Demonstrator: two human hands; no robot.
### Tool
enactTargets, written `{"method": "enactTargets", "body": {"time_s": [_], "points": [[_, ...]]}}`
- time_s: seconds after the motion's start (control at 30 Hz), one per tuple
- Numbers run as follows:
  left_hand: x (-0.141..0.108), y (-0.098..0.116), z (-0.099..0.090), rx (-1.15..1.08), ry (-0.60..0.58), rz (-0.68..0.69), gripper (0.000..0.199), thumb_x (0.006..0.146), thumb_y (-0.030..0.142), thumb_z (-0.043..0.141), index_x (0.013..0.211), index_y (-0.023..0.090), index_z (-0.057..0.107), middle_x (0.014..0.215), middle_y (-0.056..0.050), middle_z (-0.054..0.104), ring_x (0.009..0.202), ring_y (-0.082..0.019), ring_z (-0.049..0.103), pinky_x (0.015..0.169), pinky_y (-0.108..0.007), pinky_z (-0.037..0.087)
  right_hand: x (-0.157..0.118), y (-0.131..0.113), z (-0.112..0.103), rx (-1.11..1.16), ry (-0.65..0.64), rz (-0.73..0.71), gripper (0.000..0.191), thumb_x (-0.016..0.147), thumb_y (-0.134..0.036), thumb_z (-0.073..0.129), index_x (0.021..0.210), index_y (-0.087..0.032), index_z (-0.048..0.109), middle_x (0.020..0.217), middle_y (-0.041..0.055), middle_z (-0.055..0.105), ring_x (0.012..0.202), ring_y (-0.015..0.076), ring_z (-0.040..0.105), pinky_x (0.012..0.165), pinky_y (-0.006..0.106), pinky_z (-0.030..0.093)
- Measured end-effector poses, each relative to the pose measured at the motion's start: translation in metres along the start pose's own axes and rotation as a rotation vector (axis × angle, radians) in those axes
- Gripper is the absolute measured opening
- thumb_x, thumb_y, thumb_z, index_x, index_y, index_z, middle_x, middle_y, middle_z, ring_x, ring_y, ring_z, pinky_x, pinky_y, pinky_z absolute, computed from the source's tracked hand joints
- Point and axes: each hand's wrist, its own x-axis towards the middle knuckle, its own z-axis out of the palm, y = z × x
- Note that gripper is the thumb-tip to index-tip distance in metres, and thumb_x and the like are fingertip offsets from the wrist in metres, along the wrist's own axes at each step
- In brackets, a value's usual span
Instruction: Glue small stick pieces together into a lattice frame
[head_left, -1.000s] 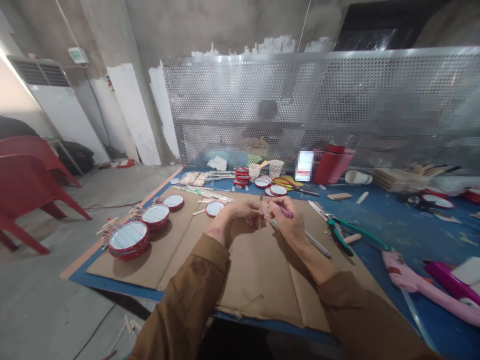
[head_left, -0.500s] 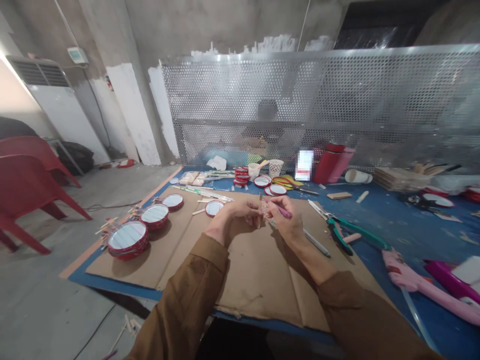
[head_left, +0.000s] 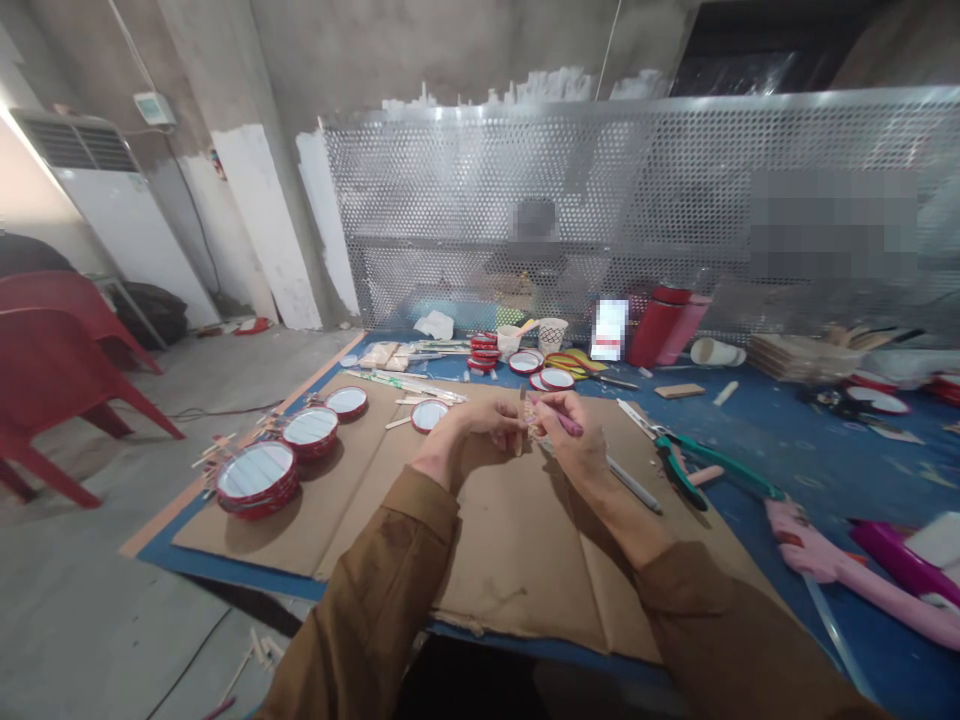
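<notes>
My left hand (head_left: 480,425) and my right hand (head_left: 574,435) meet over a brown cardboard sheet (head_left: 517,540) on the blue table (head_left: 810,460). Between the fingers of both sits a small pale wooden piece (head_left: 531,418) made of thin sticks; my left hand pinches its left side. My right hand also grips a slim pink-purple tool (head_left: 568,423) whose tip touches the piece. Brown sleeves cover both forearms.
Red-rimmed round mirrors (head_left: 256,475) lie in a row at the left, more (head_left: 541,376) behind the hands. Green-handled pliers (head_left: 694,468), a grey pen (head_left: 634,487), a pink glue gun (head_left: 832,565), red bottles (head_left: 660,325) and a perforated metal screen (head_left: 600,210) lie right and behind. Red chairs (head_left: 52,380) stand left.
Almost nothing differs: my hands stay together on the small wooden piece, with only slight finger shifts of the right hand and its pink tool.
</notes>
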Motion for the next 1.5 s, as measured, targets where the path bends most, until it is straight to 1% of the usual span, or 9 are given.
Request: {"method": "enactTargets", "body": {"time_s": [0.17,0.37,0.5,0.63,0.77,0.97,1.2,1.3,1.5], "points": [[0.001,0.0,0.0,-0.012,-0.013,0.0,0.038,0.078,0.049,0.071,0.079,0.012,0.061,0.066,-0.003,0.067,0.057,-0.01,0.06,0.067,-0.025,0.047,0.0,-0.002,0.0,0.017,-0.009,0.024,0.029,0.081,-0.049,0.058,0.085,-0.02,0.061,0.066,0.0011,0.066,0.056,0.0154,0.062,0.055,0.026,0.049],[0.002,-0.002,0.0,0.001,-0.002,0.021,0.034,0.083,0.046,0.067,0.078,0.012,0.061,0.066,-0.003,0.066,0.06,-0.01,0.06,0.069,-0.025,0.047,-0.001,0.003,0.002,0.03,-0.032,0.006,0.027,0.083,-0.047,0.058,0.085,-0.021,0.061,0.064,0.0005,0.065,0.056,0.0152,0.06,0.057,0.027,0.049],[0.002,-0.001,0.0,0.036,-0.016,0.029,0.031,0.085,0.043,0.064,0.08,0.013,0.063,0.064,-0.002,0.065,0.059,-0.01,0.058,0.067,-0.024,0.047,0.0,0.009,0.003,0.051,-0.066,-0.002,0.028,0.084,-0.048,0.058,0.087,-0.02,0.062,0.067,0.0013,0.065,0.058,0.0157,0.061,0.059,0.028,0.05],[-0.001,0.002,0.001,0.026,-0.027,0.043,0.033,0.085,0.043,0.065,0.075,0.012,0.062,0.064,-0.003,0.065,0.059,-0.01,0.058,0.066,-0.023,0.046,0.0,0.008,0.002,0.012,-0.03,0.011,0.028,0.083,-0.048,0.06,0.086,-0.02,0.062,0.069,0.0024,0.067,0.059,0.016,0.062,0.059,0.027,0.051],[-0.005,0.006,0.001,0.004,-0.023,0.02,0.033,0.086,0.04,0.065,0.07,0.012,0.061,0.064,-0.003,0.065,0.059,-0.01,0.058,0.068,-0.025,0.047,-0.001,0.004,0.001,0.031,-0.005,0.02,0.028,0.082,-0.048,0.058,0.086,-0.02,0.061,0.068,0.0014,0.067,0.057,0.0156,0.062,0.056,0.026,0.05],[-0.002,0.004,0.002,-0.009,-0.02,0.026,0.038,0.079,0.048,0.071,0.071,0.013,0.061,0.062,-0.002,0.064,0.057,-0.01,0.058,0.065,-0.024,0.046,-0.001,0.005,0.003,0.026,-0.059,-0.003,0.027,0.082,-0.047,0.058,0.086,-0.02,0.062,0.068,0.0025,0.067,0.058,0.016,0.062,0.059,0.027,0.05],[0.0,0.003,0.001,-0.008,-0.029,0.009,0.041,0.077,0.053,0.072,0.073,0.013,0.06,0.062,-0.001,0.065,0.055,-0.009,0.058,0.063,-0.023,0.045,0.0,-0.004,-0.003,0.017,0.024,-0.004,0.028,0.081,-0.047,0.058,0.086,-0.02,0.059,0.067,0.0006,0.065,0.056,0.0147,0.061,0.057,0.026,0.048],[0.001,0.003,0.001,0.002,-0.038,0.019,0.042,0.077,0.053,0.072,0.071,0.013,0.061,0.06,0.0,0.064,0.055,-0.009,0.058,0.063,-0.023,0.045,0.0,-0.002,-0.002,0.034,-0.003,-0.008,0.027,0.08,-0.047,0.059,0.086,-0.02,0.059,0.069,0.0009,0.065,0.057,0.0149,0.061,0.056,0.026,0.049],[0.001,0.003,0.002,0.003,-0.038,0.032,0.04,0.079,0.05,0.071,0.069,0.013,0.061,0.062,-0.003,0.065,0.058,-0.01,0.058,0.067,-0.025,0.047,0.001,0.008,0.002,0.039,-0.078,-0.032,0.026,0.082,-0.045,0.058,0.089,-0.02,0.06,0.078,0.0032,0.068,0.064,0.0157,0.064,0.063,0.029,0.051]]}}
